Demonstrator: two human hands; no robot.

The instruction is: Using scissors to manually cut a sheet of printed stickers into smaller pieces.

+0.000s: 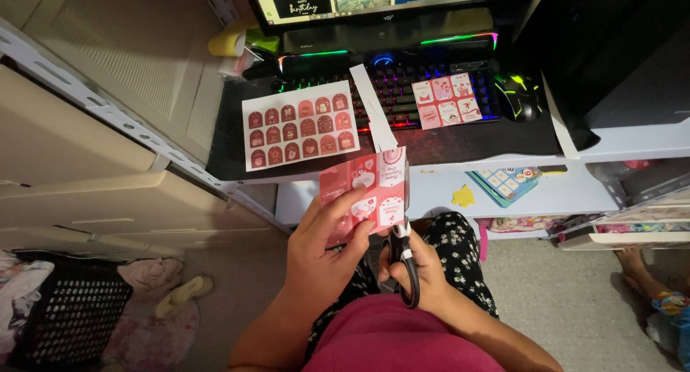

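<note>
Here the left hand pinched the pink sticker sheet taut and upright; the right hand, fingers through the black scissors, cut along its right edge.

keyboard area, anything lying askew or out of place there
Yes. A long white paper strip lies slanted across the backlit keyboard, and a small pink sticker sheet sits tilted on the keys. The dark red label sheet lies on the black mat, also slightly rotated. Nothing looks spilled or damaged.
</note>
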